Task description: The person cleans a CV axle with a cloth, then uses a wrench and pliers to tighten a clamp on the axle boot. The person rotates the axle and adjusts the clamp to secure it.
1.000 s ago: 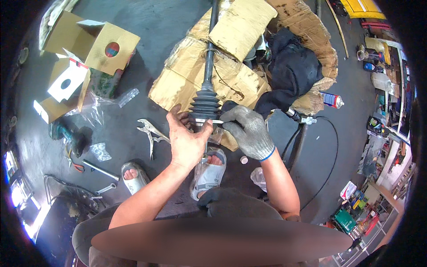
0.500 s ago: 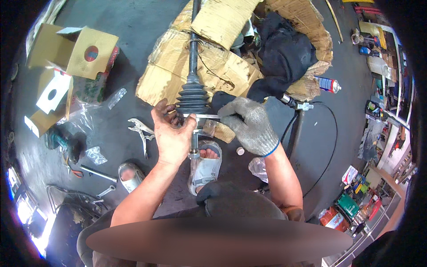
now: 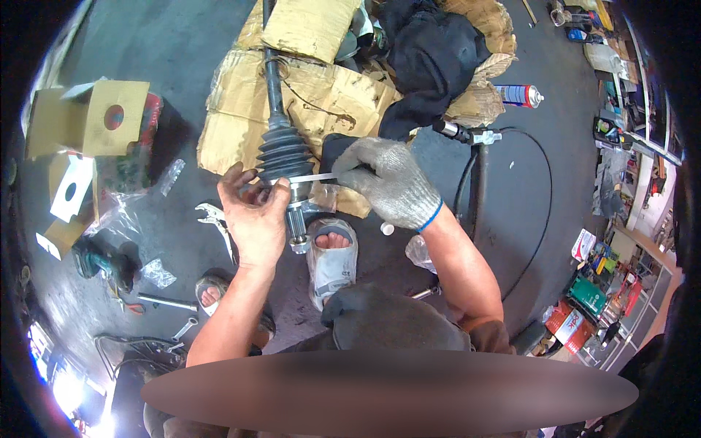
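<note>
Plainly, metal strip (image 3: pixel 315 177) in right hand (image 3: pixel 388 184).

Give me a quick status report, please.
Left hand at wide end of ribbed boot; gloved right hand pinching metal strip; locking pliers on floor nearby.

A smooth grey floor (image 3: pixel 197 44) spreads wide; cluttered shelves (image 3: pixel 661 152) curve along the right edge, and bright white light (image 3: pixel 68 390) glares at lower left.

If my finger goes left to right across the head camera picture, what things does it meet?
Open cardboard box, wrench, bare left hand, gloved right hand, spray can, green box.
</note>
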`<state>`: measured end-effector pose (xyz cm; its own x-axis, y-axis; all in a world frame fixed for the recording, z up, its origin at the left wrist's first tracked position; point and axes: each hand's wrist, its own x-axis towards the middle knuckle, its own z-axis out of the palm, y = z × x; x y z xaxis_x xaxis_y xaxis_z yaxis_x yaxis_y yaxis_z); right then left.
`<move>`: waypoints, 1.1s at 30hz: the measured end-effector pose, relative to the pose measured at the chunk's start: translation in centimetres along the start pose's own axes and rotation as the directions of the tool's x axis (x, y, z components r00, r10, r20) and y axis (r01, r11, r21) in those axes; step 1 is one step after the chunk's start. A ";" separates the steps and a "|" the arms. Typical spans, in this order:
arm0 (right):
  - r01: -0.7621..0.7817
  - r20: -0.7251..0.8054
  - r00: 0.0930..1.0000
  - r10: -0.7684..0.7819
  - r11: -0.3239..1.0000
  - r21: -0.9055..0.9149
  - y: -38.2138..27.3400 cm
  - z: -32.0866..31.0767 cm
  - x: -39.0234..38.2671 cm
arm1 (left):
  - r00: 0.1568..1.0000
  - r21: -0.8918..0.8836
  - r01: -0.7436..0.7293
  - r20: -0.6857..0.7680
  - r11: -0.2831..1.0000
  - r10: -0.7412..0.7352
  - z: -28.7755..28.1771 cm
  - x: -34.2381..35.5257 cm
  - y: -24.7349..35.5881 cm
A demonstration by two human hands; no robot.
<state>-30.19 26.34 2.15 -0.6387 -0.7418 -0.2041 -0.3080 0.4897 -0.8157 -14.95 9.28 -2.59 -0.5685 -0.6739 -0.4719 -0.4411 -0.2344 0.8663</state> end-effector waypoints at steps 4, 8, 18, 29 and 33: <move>-0.097 0.023 0.995 0.097 0.995 0.004 0.0 -0.4 -0.1 | 1.000 0.011 -0.003 -0.010 1.000 0.003 0.2 -0.2 0.2; -0.085 0.022 0.996 0.085 0.996 -0.001 0.1 -1.0 -0.4 | 1.000 -0.010 0.017 -0.006 1.000 -0.017 0.2 -0.2 0.3; -0.277 0.058 0.960 0.275 0.961 0.020 2.3 -1.9 -0.5 | 1.000 -0.009 0.017 -0.005 1.000 -0.017 0.0 0.1 -0.1; -0.345 -0.013 0.936 0.351 0.925 0.160 4.7 -1.4 -2.2 | 0.999 -0.068 0.040 -0.001 0.997 -0.040 0.2 0.1 -0.6; -0.412 -0.184 0.864 0.469 0.868 0.277 5.0 -3.1 -3.6 | 1.000 -0.089 0.026 -0.007 0.996 -0.026 0.2 0.0 -0.6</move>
<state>-31.60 32.87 0.49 -0.8262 -0.3266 -0.4590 0.1913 0.6036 -0.7740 -14.80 9.62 -3.16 -0.5520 -0.6721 -0.4935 -0.3924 -0.3128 0.8650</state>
